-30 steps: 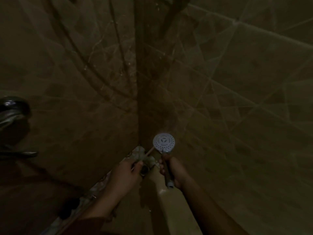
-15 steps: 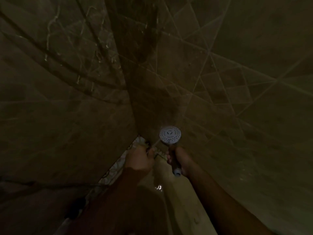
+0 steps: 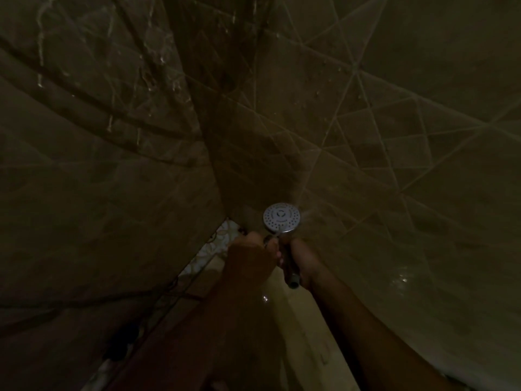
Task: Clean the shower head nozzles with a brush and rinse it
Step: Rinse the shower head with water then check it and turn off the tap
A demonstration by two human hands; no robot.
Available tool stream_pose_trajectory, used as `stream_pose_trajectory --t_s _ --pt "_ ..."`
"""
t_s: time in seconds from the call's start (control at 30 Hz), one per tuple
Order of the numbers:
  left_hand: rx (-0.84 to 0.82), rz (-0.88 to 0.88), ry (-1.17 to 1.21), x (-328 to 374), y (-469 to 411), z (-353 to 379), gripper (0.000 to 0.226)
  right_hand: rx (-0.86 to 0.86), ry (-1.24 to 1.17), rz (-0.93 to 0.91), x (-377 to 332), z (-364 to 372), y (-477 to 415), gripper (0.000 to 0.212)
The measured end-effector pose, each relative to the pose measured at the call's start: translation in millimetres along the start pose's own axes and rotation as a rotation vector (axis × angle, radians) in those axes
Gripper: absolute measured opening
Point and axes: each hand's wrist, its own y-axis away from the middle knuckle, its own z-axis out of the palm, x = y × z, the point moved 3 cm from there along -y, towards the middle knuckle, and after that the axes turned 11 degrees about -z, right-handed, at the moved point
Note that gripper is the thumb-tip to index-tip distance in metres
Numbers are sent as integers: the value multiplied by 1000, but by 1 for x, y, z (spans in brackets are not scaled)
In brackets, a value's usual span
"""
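Observation:
The round chrome shower head (image 3: 282, 217) faces up toward me in the dim corner, its nozzle face showing. My right hand (image 3: 304, 259) grips its handle just below the head, and the handle's open end (image 3: 293, 283) sticks out under my palm. My left hand (image 3: 251, 253) is closed around a thin brush (image 3: 271, 237), whose tip touches the lower rim of the head. The brush is mostly hidden by my fingers. A faint mist shows to the right of the head.
Two brown tiled walls meet in a corner (image 3: 217, 170) right behind the head. Patterned floor tile (image 3: 222, 235) lies below left. A pale wet ledge (image 3: 293, 328) runs under my arms. A dark hose (image 3: 84, 301) and a dark object (image 3: 121, 345) lie at lower left.
My view has swung right and down, so the tap at the left is out of sight. My left hand has closed in, bringing the brush up to the head's lower rim.

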Motion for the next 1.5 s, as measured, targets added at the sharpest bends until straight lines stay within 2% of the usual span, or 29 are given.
stream_pose_trajectory --t_s 0.1,0.3,0.43,0.67,0.83,0.93,0.97,1.07,1.17,1.27,1.33,1.43,1.5 --pt "3 -21 37 -2 -7 -4 41 -1 -2 -33 -2 -5 -3 23" --pt "-21 -90 120 -5 -8 -17 42 -16 -33 -38 -5 -9 -3 21" --pt "24 -33 45 1 1 -18 34 -5 -21 -37 -4 -4 -3 19" --pt "16 -10 -96 22 -1 -7 42 3 68 -92 -3 -2 1 28" --pt "74 -63 38 4 -1 -17 36 -7 -1 -81 0 -3 0 25" --pt "34 -58 57 -5 1 -19 35 12 -31 -40 -1 -4 0 20" --pt "58 -53 59 -5 2 -21 36 15 -31 -37 -1 -4 0 21" --pt "265 72 75 6 9 -27 40 29 -29 -24 -1 -1 0 23" --pt "90 20 6 11 15 -14 38 42 -22 -5 0 2 1 27" --pt "70 76 4 14 23 -8 30 66 -22 0 2 1 2 33" --pt "160 78 -32 13 23 -12 28 49 -42 -2 2 1 5 38" --pt "110 14 -34 10 15 -23 35 32 -34 -14 -2 0 7 24" --pt "68 -36 -17 -1 9 -25 40 32 -26 -6 -2 -1 7 24"
